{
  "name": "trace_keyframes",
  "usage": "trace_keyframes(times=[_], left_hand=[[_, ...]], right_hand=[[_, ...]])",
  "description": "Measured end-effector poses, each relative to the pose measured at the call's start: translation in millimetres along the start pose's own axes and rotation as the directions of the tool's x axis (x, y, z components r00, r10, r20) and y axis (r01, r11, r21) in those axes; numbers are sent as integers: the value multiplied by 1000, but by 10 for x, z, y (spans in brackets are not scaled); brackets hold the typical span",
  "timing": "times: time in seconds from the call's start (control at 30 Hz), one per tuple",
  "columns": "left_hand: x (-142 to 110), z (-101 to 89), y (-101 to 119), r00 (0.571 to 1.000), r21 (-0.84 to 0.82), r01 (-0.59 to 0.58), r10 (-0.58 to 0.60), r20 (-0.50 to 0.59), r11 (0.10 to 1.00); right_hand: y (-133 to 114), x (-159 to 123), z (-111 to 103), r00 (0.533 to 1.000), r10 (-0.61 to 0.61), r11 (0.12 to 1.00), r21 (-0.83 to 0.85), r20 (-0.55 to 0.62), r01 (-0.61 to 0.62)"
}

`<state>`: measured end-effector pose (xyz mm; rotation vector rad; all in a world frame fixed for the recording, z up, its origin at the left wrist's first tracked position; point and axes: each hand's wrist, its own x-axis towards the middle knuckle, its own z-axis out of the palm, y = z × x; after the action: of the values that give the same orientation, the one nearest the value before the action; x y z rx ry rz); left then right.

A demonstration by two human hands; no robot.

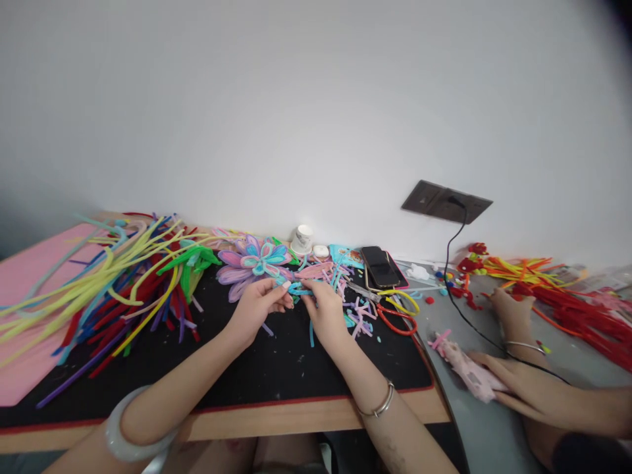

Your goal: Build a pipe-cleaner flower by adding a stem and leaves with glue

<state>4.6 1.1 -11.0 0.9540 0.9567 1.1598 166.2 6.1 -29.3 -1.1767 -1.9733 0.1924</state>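
Hands: left hand (pixel 254 304), right hand (pixel 323 309) both pinching blue pipe cleaner (pixel 299 289); paper cup (pixel 302 239) contents unseen

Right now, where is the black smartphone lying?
In the head view, the black smartphone lies right of centre at the back of the black mat, near the white wall, just beyond the yellow and red rings.

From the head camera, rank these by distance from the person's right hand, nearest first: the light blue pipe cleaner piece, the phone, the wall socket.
Measured from the right hand:
1. Light blue pipe cleaner piece: at its fingertips, between both hands.
2. Phone: on the mat, farther back and to the right.
3. Wall socket: on the wall, farthest right, with a black cable plugged in.
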Motion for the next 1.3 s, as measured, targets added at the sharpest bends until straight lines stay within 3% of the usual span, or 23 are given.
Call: trace_keyframes(times=[0.23, 0.37, 0.43, 0.53, 0.57, 0.63, 0.7, 0.83, 0.9, 0.97, 1.07, 1.2, 1.27, 1.3], left_hand=[[19, -55, 40, 977, 172, -207, 196, 79, 963], [29, -101, 97, 956, 255, -274, 234, 177, 927], [31, -125, 136, 938, 289, -310, 242, 248, 906], [35, -153, 174, 911, 310, -351, 245, 332, 883], [37, -158, 175, 908, 306, -350, 241, 343, 885], [45, -161, 157, 917, 276, -319, 221, 333, 907], [56, -158, 119, 936, 222, -259, 188, 296, 940], [79, -147, 43, 965, 117, -154, 123, 231, 981], [83, -141, 29, 968, 122, -141, 111, 226, 982], [77, -132, 32, 963, 176, -172, 127, 238, 969], [47, -112, 52, 941, 286, -270, 189, 280, 920], [-20, -89, 75, 909, 421, -388, 266, 321, 820], [-48, -86, 86, 901, 497, -424, 295, 319, 757], [-57, -85, 91, 899, 529, -433, 305, 315, 729]], right_hand=[[-33, 73, -119, 995, -34, 985, 172, 99, 17], [-90, 109, -214, 968, 55, 901, 406, 245, -154], [-108, 105, -222, 919, 107, 742, 585, 379, -327], [-117, 78, -193, 832, 109, 391, 747, 543, -538], [-119, 69, -183, 816, 105, 308, 762, 568, -570], [-129, 60, -178, 804, 106, 233, 772, 584, -591], [-147, 65, -196, 811, 100, 248, 775, 576, -581], [-156, 93, -230, 842, 82, 442, 738, 534, -511], [-127, 97, -213, 871, 124, 540, 704, 476, -462], [-85, 89, -177, 894, 184, 582, 688, 408, -434], [-43, 73, -131, 885, 282, 508, 725, 371, -466], [-58, 75, -119, 775, 365, 260, 743, 516, -616], [-68, 80, -110, 718, 375, 205, 703, 586, -681], [-70, 81, -101, 706, 398, 219, 687, 585, -693]])
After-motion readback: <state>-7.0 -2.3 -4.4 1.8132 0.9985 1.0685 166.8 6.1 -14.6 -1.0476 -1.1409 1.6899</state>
